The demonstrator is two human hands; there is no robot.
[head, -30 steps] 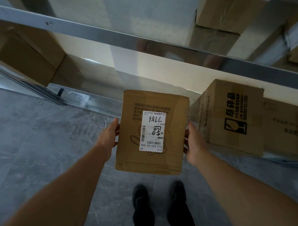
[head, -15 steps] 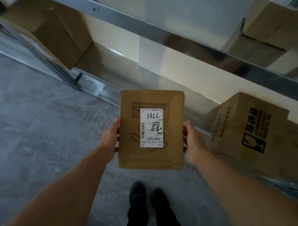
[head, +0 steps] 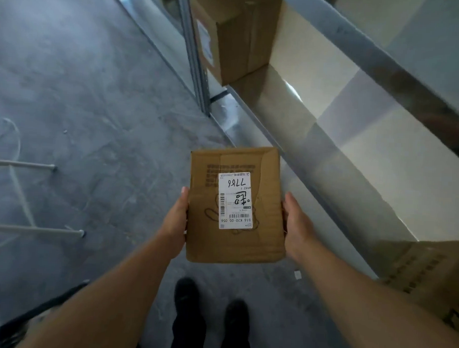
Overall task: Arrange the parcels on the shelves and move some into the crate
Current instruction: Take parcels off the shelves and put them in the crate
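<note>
Grey concrete floor [head: 82, 88] fills the left of this downward view, and a metal shelf unit runs along the right.

At the centre, the left hand [head: 175, 224] and the right hand [head: 297, 229] hold a small, flat cardboard parcel [head: 233, 242] between them, one hand on each side. Each thumb lies along a side edge, and the fingers are hidden underneath. The parcel is level, face up, in the air above the floor, just beside the front edge of the lower shelf [head: 328, 165]. A white shipping label [head: 235, 200] with barcodes and handwriting sits on its top face.

Below the parcel are the person's dark shoes [head: 189, 290]. At the shelf's near end, a printed carton [head: 424, 274] stands at the right. At its far end, a taller carton [head: 239, 37] stands beside the grey upright [head: 196, 67]. The stretch of shelf between the two cartons is bare. An upper shelf rail [head: 385, 70] crosses above. Thin white rods [head: 25, 196] lie at the left edge of the floor.

No crate is in view. The step in hand looks like carrying this parcel to a place. Next, the person probably must choose between the gap on the lower shelf and a crate somewhere out of sight. Shelving would mean a reach to the right, keeping the parcel level.
</note>
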